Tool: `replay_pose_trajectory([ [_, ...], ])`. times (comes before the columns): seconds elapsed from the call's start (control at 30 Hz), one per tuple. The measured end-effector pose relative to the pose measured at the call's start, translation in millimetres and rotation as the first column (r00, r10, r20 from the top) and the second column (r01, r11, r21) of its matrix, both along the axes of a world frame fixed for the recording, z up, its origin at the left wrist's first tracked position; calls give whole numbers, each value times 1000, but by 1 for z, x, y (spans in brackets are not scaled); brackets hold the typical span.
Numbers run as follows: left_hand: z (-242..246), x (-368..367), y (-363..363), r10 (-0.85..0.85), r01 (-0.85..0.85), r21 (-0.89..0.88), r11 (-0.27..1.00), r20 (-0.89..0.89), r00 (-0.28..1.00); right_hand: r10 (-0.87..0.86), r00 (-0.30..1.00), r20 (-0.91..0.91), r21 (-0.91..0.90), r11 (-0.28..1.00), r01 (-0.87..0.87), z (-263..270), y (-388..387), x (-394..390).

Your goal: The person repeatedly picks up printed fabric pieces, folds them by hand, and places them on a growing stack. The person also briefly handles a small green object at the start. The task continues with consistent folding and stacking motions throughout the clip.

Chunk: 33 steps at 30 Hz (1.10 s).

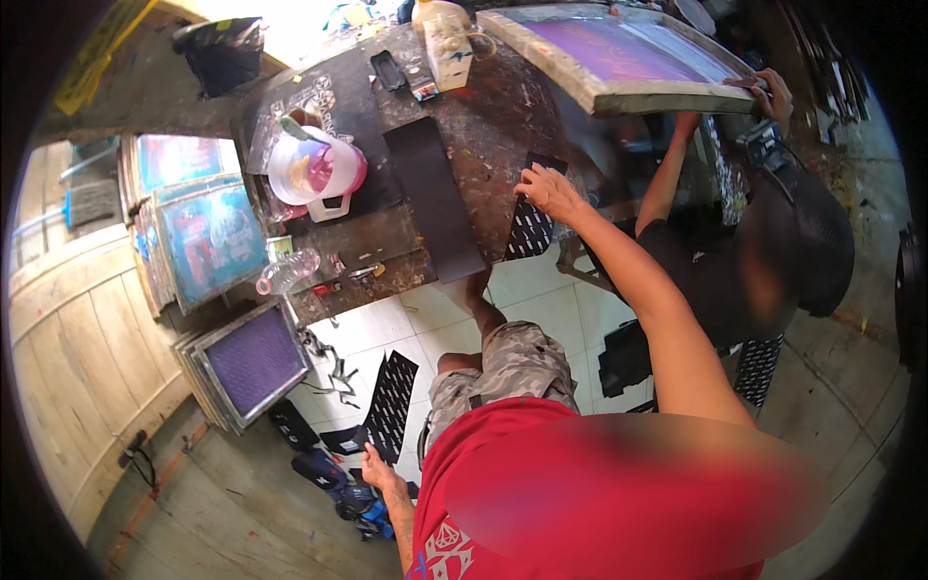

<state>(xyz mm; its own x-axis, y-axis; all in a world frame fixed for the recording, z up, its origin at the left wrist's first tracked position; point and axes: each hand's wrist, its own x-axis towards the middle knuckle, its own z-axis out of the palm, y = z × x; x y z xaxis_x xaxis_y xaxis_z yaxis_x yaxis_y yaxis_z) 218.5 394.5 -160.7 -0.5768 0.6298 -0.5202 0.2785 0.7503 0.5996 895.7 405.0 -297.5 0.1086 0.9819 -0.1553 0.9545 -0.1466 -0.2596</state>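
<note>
My right hand reaches over the work table, fingers closed on the upper part of a black strip with white printed marks; the strip's lower end is at the table edge. Low on the left, my left hand grips the lower end of another printed black strip, held above the floor. A plain black strip lies on the table, left of my right hand. At the upper right, a co-worker in a black cap holds up a wooden-framed printing screen, tilted over the table.
On the stained table stand a plastic pitcher with pink residue and a jug; a clear bottle lies at its left edge. Framed screens and a purple-mesh screen are stacked left. Black pieces are at right.
</note>
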Motion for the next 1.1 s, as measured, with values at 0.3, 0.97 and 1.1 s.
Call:
replay_pose_trajectory([
  [0.3,-1,-5,-40,132,-132,-12,991,4,991,316,931,181,-69,949,-308,-17,27,4],
  [0.97,-18,-52,-15,-115,127,85,988,-143,983,620,784,-37,-468,683,-561,-5,45,5],
  [1.1,-32,-60,-9,-186,190,108,976,-47,981,585,811,-3,-553,675,-489,27,32,-20],
])
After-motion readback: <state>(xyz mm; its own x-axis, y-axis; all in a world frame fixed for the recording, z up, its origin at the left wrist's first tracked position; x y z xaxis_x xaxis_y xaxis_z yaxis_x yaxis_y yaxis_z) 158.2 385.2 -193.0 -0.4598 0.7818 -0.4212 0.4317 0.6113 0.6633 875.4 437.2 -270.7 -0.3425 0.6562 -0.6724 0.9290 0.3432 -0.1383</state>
